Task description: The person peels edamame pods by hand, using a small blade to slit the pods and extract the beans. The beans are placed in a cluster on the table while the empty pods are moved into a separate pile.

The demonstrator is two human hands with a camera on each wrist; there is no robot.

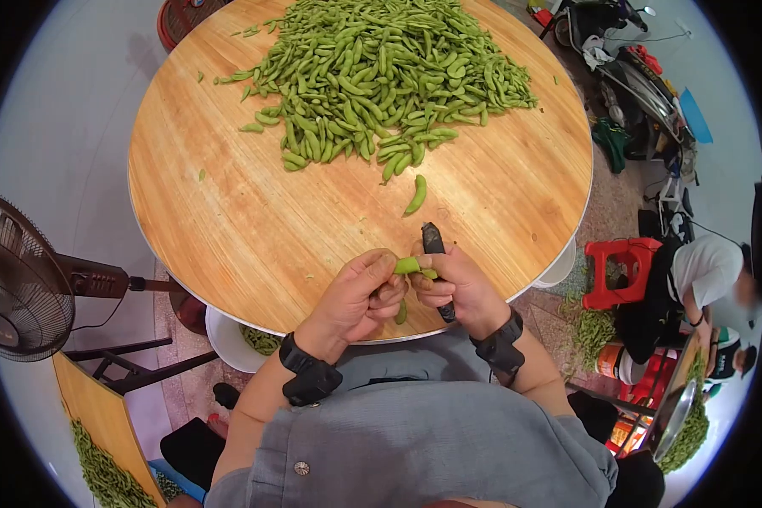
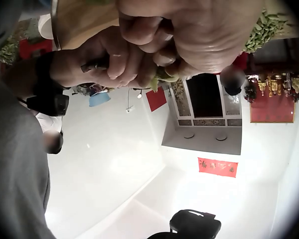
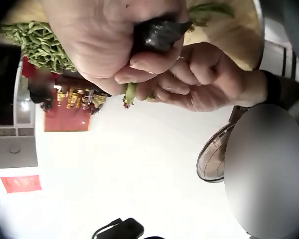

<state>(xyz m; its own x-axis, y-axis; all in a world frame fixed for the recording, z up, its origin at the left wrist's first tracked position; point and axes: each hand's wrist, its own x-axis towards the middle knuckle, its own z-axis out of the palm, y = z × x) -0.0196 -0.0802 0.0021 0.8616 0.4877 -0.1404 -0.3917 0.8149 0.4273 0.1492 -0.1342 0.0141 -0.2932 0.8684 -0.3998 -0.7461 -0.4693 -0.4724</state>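
Green loose pod (image 1: 416, 195) separates heaped pods (image 1: 381, 76) from fingers (image 1: 436, 289) gripping perhaps a knife (image 1: 433, 240).

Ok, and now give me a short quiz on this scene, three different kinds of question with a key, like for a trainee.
1. Multiple choice: the right hand grips: A, a red stool; B, a black tool; C, a white tub.
2. True or false: the left hand pinches a green pod.
3. Fill in the blank: seen from the seated person, the big pile lies toward the ____ side of the table.

Key: 1, B. 2, true. 3, far.
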